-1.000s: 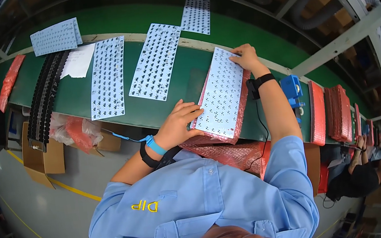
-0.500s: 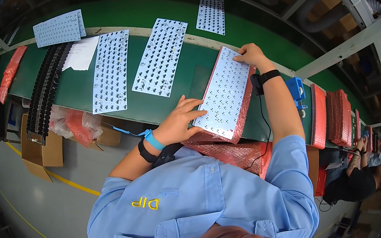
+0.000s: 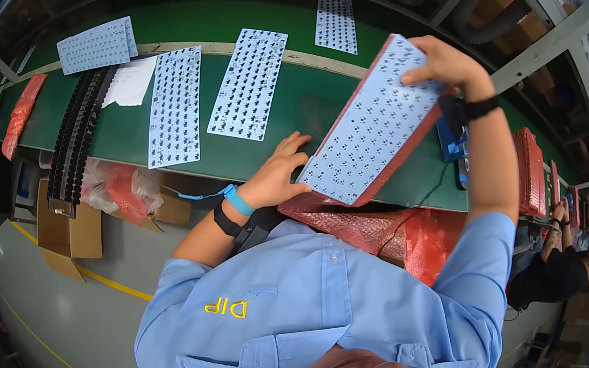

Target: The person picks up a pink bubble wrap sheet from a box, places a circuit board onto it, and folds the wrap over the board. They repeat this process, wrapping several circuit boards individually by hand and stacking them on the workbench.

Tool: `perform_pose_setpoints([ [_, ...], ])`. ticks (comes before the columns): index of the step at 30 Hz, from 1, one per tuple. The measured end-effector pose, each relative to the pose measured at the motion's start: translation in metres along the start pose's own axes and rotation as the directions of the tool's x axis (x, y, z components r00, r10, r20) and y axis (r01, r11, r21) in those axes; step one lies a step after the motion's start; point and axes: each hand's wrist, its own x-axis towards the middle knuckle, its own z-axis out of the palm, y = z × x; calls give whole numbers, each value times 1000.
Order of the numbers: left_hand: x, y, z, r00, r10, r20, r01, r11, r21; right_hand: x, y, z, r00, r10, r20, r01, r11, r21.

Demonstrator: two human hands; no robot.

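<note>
A white circuit board [image 3: 372, 125], dotted with rows of small black marks, lies on top of red bubble wrap [image 3: 410, 157], and the two tilt together above the bench. My right hand [image 3: 448, 63] grips their far right edge, thumb on the board's face and fingers round the outer side. Spread fingers of my left hand [image 3: 282, 171] rest against the near left corner, the thumb touching there. Two similar white boards with black parts, one left [image 3: 175, 106] and one nearer the middle [image 3: 248, 86], lie flat on the green bench.
Black slotted racks [image 3: 79, 127] and a paper sheet [image 3: 129, 83] are at the left. More boards [image 3: 94, 46] lie at the back left, another [image 3: 335, 22] at the back. A blue fixture [image 3: 452, 141] and red-wrapped stacks [image 3: 529, 171] stand right. A co-worker [image 3: 563, 271] sits beyond.
The board and its red wrap have risen and tilted, their far end swinging right. My right hand has moved right with them; my left hand stays by the near corner.
</note>
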Motion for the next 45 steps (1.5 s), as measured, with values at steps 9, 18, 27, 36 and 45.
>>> perform_pose_setpoints([
  [9, -25, 38, 18, 936, -256, -241, 211, 957, -197, -159, -108, -3, 846, -481, -228, 341, 819, -462],
  [18, -88, 19, -16, 763, -438, -476, 489, 872, -19, -267, -65, -45, 679, -501, -536, 397, 865, -306],
  [27, -171, 13, -100, 626, -734, -265, -332, 57, -942, -201, -35, -32, 637, -266, -723, 424, 905, 40],
  [36, -183, -28, -85, 585, -476, -657, 569, 818, -87, -168, -31, -37, 790, -205, -578, 382, 902, 202],
  [45, -140, -19, -31, 862, -480, -165, 334, 781, -527, -140, -59, 1, 681, -335, -651, 119, 928, -352],
])
